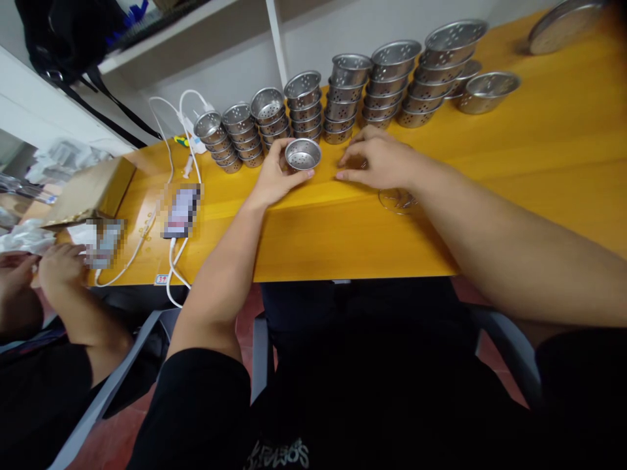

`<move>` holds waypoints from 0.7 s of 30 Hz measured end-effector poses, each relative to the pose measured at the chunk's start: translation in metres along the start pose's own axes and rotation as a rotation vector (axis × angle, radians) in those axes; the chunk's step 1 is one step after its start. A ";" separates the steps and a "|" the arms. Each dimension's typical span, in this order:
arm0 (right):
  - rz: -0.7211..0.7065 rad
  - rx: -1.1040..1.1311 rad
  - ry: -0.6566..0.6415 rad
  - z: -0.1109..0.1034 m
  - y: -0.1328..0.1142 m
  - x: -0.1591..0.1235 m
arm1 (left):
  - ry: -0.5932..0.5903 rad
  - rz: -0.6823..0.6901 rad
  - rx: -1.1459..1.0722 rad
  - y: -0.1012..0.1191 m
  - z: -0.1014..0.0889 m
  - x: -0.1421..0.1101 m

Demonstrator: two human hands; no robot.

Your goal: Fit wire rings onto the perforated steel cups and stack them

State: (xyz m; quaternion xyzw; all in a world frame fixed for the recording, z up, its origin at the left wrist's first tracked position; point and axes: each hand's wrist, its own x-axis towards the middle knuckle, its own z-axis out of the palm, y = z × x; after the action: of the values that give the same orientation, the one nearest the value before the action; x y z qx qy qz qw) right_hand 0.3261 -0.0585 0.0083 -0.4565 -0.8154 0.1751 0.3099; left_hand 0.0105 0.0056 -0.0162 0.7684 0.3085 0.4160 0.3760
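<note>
My left hand (277, 175) grips a small perforated metal cup (303, 155) between thumb and fingers, its open top facing up. To the right, my right hand (375, 156) hovers over the table with thumb and fingers apart, and nothing shows between them. Under my right wrist lies a thin wire ring (398, 201), partly covered by the forearm. Behind both hands stands a row of stacked perforated metal cups, among them a stack (304, 108) just beyond my left hand and a taller stack (347, 98) near my right fingers.
A single cup (490, 93) stands at the right, with a round metal piece (563, 29) farther back. On the left are a phone (182, 210), white cables (169, 156) and a cardboard box (93, 189). A co-worker's hands (61, 267) are at the far left.
</note>
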 end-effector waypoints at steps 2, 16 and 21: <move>-0.047 0.056 0.050 0.001 -0.010 -0.001 | -0.015 -0.004 0.049 0.012 0.002 -0.003; -0.221 0.071 0.229 -0.018 -0.024 0.005 | -0.060 -0.088 0.217 0.044 0.007 -0.012; 0.210 -0.252 0.811 -0.069 0.035 0.015 | -0.077 -0.175 0.300 0.038 -0.003 -0.013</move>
State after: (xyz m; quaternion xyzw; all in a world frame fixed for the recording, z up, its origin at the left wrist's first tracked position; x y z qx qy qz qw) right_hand 0.3889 -0.0273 0.0452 -0.6032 -0.5918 -0.0886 0.5274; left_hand 0.0081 -0.0238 0.0113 0.8015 0.4180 0.3012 0.3036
